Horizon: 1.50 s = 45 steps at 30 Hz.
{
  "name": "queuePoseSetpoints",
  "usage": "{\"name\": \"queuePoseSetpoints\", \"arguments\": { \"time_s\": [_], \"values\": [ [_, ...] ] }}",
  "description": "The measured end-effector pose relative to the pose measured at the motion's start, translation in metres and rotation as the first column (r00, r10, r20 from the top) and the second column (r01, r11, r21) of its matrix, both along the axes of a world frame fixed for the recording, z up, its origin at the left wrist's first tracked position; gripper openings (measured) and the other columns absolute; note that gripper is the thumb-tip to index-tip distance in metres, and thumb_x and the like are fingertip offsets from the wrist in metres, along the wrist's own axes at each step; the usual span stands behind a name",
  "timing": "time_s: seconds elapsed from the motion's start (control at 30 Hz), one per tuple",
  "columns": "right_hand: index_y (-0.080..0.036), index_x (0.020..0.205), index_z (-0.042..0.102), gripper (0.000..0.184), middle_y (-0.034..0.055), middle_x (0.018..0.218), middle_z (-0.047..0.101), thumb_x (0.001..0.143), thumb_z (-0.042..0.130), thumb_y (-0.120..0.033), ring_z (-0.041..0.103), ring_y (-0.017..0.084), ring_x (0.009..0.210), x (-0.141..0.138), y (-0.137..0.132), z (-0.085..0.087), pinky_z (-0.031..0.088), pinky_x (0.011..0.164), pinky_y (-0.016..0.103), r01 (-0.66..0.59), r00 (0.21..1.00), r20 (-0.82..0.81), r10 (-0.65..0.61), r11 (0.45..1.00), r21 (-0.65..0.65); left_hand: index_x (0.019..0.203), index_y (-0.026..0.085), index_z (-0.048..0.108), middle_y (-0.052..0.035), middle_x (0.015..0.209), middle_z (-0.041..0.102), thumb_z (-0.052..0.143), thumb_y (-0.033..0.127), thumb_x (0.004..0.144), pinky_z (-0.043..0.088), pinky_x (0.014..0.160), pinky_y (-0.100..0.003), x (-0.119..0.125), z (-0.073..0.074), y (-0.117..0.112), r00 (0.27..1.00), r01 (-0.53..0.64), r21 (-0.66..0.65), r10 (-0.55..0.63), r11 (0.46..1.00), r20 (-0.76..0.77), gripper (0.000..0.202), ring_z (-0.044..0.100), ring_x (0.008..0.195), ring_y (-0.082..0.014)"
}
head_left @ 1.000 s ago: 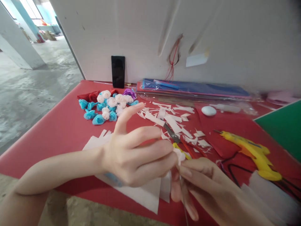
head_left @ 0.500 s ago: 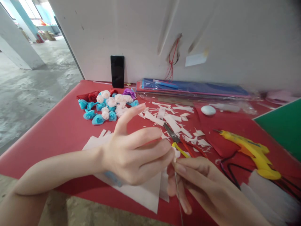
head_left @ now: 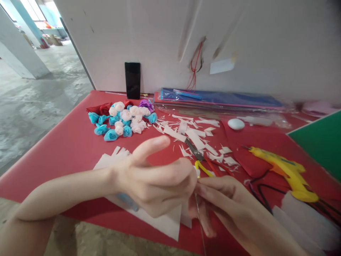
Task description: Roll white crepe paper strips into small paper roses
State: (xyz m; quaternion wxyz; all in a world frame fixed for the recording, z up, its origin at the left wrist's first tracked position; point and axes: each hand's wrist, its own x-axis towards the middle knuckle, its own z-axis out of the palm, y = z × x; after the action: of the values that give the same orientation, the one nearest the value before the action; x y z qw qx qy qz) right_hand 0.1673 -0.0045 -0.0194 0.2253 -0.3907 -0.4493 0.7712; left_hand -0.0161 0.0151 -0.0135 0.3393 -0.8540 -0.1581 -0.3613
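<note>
Head view: our left hand (head_left: 157, 185) pinches shut on a white paper bud (head_left: 197, 173), our right hand (head_left: 226, 202) on the thin wire (head_left: 199, 224) hanging below that grip. We judge it mid-rolling, needing a steady twist next.

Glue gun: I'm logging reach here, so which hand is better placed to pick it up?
Probably right: the glue gun lies on the table past the right hand, while the left hand sits farther off.

Soft daylight is coming from the opening (head_left: 39, 21) at upper left; shadows are falling faint; the wall (head_left: 239, 42) is smearing; the right hand (head_left: 231, 202) is blurring.
</note>
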Motion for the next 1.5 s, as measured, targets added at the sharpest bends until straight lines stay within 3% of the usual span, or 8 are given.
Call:
{"name": "queuePoseSetpoints", "arguments": {
  "time_s": [0.13, 0.37, 0.63, 0.77, 0.83, 1.0, 1.17, 1.5],
  "values": [
    [-0.015, 0.054, 0.066, 0.038, 0.0006, 0.044, 0.057, 0.074, 0.058, -0.047, 0.047, 0.006, 0.037, -0.001, 0.001, 0.0, 0.04, 0.043, 0.019, -0.005, 0.999, 0.047, 0.004, 1.0, 0.018, 0.059, 0.024, 0.06, 0.0067, 0.062, 0.06, 0.056, 0.023, 0.069, 0.05, 0.082, -0.037, 0.003, -0.002, -0.002, 0.996, -0.042, 0.019, 0.041, 0.999, 0.078, 0.011, 0.05, 0.055, -0.0085],
    [-0.015, 0.054, 0.065, 0.037, 0.0012, 0.046, 0.059, 0.075, 0.057, -0.044, 0.047, 0.006, 0.037, 0.001, -0.002, -0.003, 0.04, 0.044, 0.02, 0.002, 0.998, 0.068, -0.006, 0.998, 0.059, 0.064, 0.02, 0.06, 0.0043, 0.066, 0.059, 0.056, 0.015, 0.071, 0.039, 0.097, -0.043, 0.007, 0.0, -0.006, 0.986, -0.078, -0.118, 0.094, 0.99, 0.138, 0.009, 0.052, 0.069, -0.0111],
    [-0.018, 0.06, 0.065, 0.025, -0.0013, 0.05, 0.061, 0.079, 0.057, -0.032, 0.053, 0.007, 0.044, 0.001, -0.005, -0.001, 0.044, 0.048, 0.017, 0.042, 0.998, 0.033, -0.044, 0.997, 0.068, 0.066, 0.021, 0.059, 0.0045, 0.07, 0.059, 0.055, 0.018, 0.071, 0.047, 0.089, -0.034, 0.004, 0.0, -0.003, 0.977, -0.036, -0.155, 0.068, 0.987, 0.204, 0.007, 0.05, 0.073, -0.0119],
    [-0.019, 0.057, 0.064, 0.029, -0.0017, 0.046, 0.061, 0.08, 0.054, -0.033, 0.055, 0.007, 0.042, 0.001, -0.006, 0.0, 0.046, 0.047, 0.017, 0.057, 0.99, 0.114, -0.084, 0.972, 0.226, 0.066, 0.02, 0.057, 0.0049, 0.067, 0.059, 0.057, 0.021, 0.069, 0.044, 0.092, -0.035, 0.007, 0.002, -0.003, 0.977, -0.022, -0.192, 0.062, 0.981, 0.204, 0.003, 0.051, 0.07, -0.0111],
    [-0.019, 0.05, 0.06, 0.033, -0.0021, 0.042, 0.06, 0.08, 0.054, -0.03, 0.056, 0.008, 0.04, 0.002, -0.006, -0.001, 0.047, 0.046, 0.016, 0.047, 0.973, 0.187, -0.136, 0.908, 0.415, 0.061, 0.019, 0.054, 0.0046, 0.061, 0.059, 0.058, 0.026, 0.07, 0.04, 0.096, -0.04, 0.01, 0.004, -0.005, 0.972, -0.04, -0.256, 0.097, 0.966, 0.214, 0.011, 0.051, 0.068, -0.0115],
    [-0.021, 0.056, 0.057, 0.022, -0.0065, 0.044, 0.063, 0.076, 0.053, -0.013, 0.058, 0.007, 0.036, 0.003, -0.01, -0.002, 0.048, 0.044, 0.011, 0.045, 0.942, 0.18, -0.283, 0.639, 0.768, 0.053, 0.018, 0.047, 0.0044, 0.054, 0.054, 0.054, 0.034, 0.07, 0.031, 0.099, -0.047, 0.015, 0.004, -0.01, 0.958, -0.097, -0.413, 0.198, 0.905, 0.21, 0.025, 0.051, 0.067, -0.0126],
    [-0.02, 0.059, 0.058, 0.02, -0.0075, 0.044, 0.062, 0.074, 0.052, -0.008, 0.058, 0.005, 0.037, 0.004, -0.012, -0.004, 0.048, 0.046, 0.008, -0.064, 0.915, 0.244, -0.321, 0.481, 0.874, 0.05, 0.018, 0.043, 0.0047, 0.049, 0.051, 0.055, 0.029, 0.068, 0.034, 0.095, -0.045, 0.016, 0.004, -0.013, 0.955, -0.129, -0.402, 0.223, 0.906, 0.195, 0.025, 0.047, 0.06, -0.0117],
    [-0.02, 0.062, 0.06, 0.019, -0.0061, 0.044, 0.061, 0.079, 0.051, -0.017, 0.054, 0.005, 0.033, 0.002, -0.012, -0.006, 0.045, 0.041, 0.008, -0.131, 0.844, 0.248, -0.475, 0.265, 0.955, 0.055, 0.018, 0.045, 0.0052, 0.052, 0.053, 0.048, 0.02, 0.071, 0.034, 0.094, -0.042, 0.015, 0.004, -0.016, 0.966, -0.16, -0.375, 0.224, 0.913, 0.132, 0.017, 0.048, 0.061, -0.0121]
  ]
}}
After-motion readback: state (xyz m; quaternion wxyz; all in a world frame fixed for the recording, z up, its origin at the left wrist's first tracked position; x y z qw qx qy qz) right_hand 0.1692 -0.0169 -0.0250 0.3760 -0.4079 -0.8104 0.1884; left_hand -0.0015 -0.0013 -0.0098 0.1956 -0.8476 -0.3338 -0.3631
